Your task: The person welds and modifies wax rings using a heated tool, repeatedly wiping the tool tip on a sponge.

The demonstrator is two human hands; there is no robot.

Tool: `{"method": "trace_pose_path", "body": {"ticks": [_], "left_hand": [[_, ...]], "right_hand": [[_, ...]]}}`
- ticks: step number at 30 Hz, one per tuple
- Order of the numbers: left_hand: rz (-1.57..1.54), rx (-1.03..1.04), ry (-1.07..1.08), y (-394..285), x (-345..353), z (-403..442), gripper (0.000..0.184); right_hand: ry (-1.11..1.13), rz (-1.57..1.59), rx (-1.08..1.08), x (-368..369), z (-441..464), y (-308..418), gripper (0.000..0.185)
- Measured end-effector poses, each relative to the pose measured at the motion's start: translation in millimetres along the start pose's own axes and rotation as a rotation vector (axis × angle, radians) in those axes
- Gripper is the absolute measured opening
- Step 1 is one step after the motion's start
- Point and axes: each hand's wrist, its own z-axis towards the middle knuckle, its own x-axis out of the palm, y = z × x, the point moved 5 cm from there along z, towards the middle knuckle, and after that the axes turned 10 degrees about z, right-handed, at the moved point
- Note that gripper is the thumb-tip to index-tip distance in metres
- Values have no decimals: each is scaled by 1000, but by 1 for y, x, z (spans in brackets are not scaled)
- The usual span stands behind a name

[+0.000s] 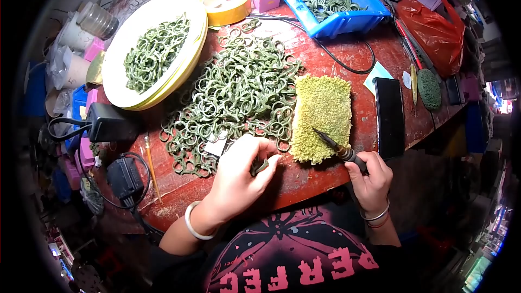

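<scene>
My left hand (241, 171) is closed in a pinch on a small green ring (261, 167), partly hidden by the fingers, just below the pile. In my right hand (372, 180) is a pen-like tool (335, 146) with a dark grip and a pointed tip, the fingers wrapped round its handle. That tip lies over a rough yellow-green pad (323, 109); whether it touches cannot be made out. Many loose green rings (239, 87) are heaped left of the pad. A small pale piece (216, 144) lies among them, near my left hand.
White and yellow stacked plates (116, 70) at upper left hold more rings. At the back stand a blue bin (336, 28) with rings and yellow tape (228, 8). A phone (389, 116) lies right, a red bag (434, 32) beyond. Black adapters (111, 123) and cords sit left.
</scene>
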Motion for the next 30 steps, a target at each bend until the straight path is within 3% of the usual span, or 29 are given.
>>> {"method": "trace_pose_path", "body": {"ticks": [5, 9, 13, 17, 19, 20, 21, 23, 28, 30], "left_hand": [[314, 29, -11, -5, 7, -4, 22], [155, 104, -4, -4, 7, -5, 20], [-16, -39, -22, 1, -4, -2, 16], [-271, -22, 7, 7, -7, 2, 13], [-683, -158, 98, 12, 0, 2, 11], [-878, -325, 219, 11, 3, -2, 12], [-879, -324, 216, 11, 2, -3, 12], [-1277, -611, 349, 14, 17, -12, 14], [-1409, -624, 442, 17, 25, -13, 27], [-1487, -605, 457, 20, 26, -13, 24]], "right_hand": [[4, -8, -6, -1, 0, 1, 27], [5, -8, -1, 0, 0, 0, 27], [-6, 8, 22, 0, 0, 1, 27], [-30, 93, 14, 3, 6, 16, 27], [-17, 117, 7, 5, 8, 18, 27], [-12, 114, -12, 6, 8, 18, 27], [-7, 110, -31, 7, 8, 19, 26], [-11, 69, -20, 2, 8, 18, 26], [-33, -82, 4, -17, 7, 11, 25], [5, -199, -42, -18, 10, 12, 25]]}}
